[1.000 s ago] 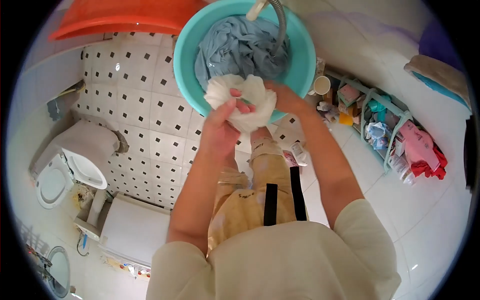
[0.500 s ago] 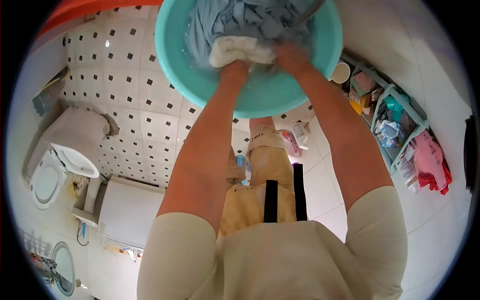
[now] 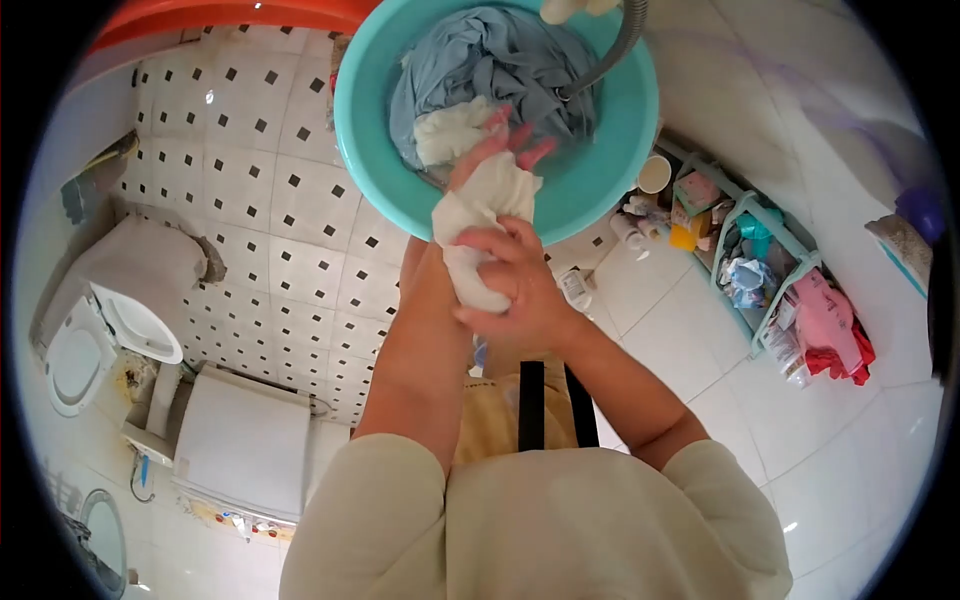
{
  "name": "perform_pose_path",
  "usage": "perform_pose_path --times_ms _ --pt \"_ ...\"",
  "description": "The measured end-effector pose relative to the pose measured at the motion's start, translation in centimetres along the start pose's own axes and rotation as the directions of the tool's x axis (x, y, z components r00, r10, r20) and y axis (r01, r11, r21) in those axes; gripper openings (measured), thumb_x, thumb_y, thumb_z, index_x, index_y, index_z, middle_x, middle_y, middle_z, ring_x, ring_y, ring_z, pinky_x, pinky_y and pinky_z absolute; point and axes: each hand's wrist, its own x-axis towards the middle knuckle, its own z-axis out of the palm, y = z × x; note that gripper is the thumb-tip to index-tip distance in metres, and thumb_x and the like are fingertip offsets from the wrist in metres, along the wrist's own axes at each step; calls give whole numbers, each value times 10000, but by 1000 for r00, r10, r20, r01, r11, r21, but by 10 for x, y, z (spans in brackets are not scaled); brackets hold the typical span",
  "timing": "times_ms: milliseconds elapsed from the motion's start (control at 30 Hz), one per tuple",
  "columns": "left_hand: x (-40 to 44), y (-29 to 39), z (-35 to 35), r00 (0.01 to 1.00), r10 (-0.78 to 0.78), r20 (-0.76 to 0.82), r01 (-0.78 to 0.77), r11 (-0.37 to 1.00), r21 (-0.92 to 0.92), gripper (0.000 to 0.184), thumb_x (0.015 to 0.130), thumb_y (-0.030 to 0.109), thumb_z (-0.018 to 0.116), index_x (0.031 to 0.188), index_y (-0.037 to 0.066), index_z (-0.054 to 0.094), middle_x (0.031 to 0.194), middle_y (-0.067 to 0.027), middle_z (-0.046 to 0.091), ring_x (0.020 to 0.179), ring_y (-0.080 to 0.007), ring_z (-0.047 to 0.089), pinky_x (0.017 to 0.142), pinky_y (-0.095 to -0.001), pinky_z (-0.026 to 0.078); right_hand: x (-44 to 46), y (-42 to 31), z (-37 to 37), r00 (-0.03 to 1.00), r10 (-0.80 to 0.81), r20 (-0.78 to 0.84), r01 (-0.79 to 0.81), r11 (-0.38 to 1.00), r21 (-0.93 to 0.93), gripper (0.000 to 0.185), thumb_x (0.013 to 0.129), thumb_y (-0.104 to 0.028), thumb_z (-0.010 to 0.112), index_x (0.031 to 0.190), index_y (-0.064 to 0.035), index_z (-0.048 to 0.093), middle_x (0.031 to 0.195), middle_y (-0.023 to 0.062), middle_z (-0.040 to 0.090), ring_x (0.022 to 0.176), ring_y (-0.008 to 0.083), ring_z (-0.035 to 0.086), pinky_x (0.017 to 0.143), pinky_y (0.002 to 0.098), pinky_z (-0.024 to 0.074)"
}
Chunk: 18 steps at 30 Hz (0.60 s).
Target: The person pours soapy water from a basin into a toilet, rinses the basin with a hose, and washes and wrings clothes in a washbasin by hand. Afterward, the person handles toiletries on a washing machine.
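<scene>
A turquoise basin (image 3: 625, 150) holds water and soaked grey-blue fabric (image 3: 500, 60). My left hand (image 3: 513, 138) is over the basin with its fingers spread. Beside it, a bunched white cloth (image 3: 447, 133) lies against the grey-blue fabric; whether the hand touches it I cannot tell. Another stretch of white cloth (image 3: 485, 205) is draped along my left wrist and forearm. My right hand (image 3: 510, 265) has its fingers curled round the lower part of this cloth, pressing it to the forearm. Whether the two white pieces join is hidden behind my left hand.
A grey hose (image 3: 618, 55) hangs into the basin from the upper right. Bottles (image 3: 632, 232) and a crowded green rack (image 3: 765, 235) with a pink bag (image 3: 828, 310) stand to the right. A toilet (image 3: 85, 360) and a white cabinet-like box (image 3: 245, 440) are at the left.
Both hands were low in the basin at the white cloth. My right hand has drawn back towards me with cloth onto the left forearm, and my left fingers now show spread.
</scene>
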Motion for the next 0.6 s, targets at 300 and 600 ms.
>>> perform_pose_path --times_ms 300,600 --pt "-30 15 -11 863 468 -192 -113 548 829 294 777 64 557 1070 40 533 1007 -58 558 888 -166 542 730 -273 462 83 131 6 858 441 -263 -508 801 -315 337 715 -271 630 976 -67 570 927 156 589 871 347 558 775 407 449" --pt "-84 25 43 985 -168 30 158 966 206 599 858 499 455 1232 36 391 1161 -103 485 1073 -196 468 905 -338 387 63 10 -64 831 427 356 -407 904 -134 532 690 -163 651 1182 -86 464 1087 161 549 1015 323 521 862 338 406"
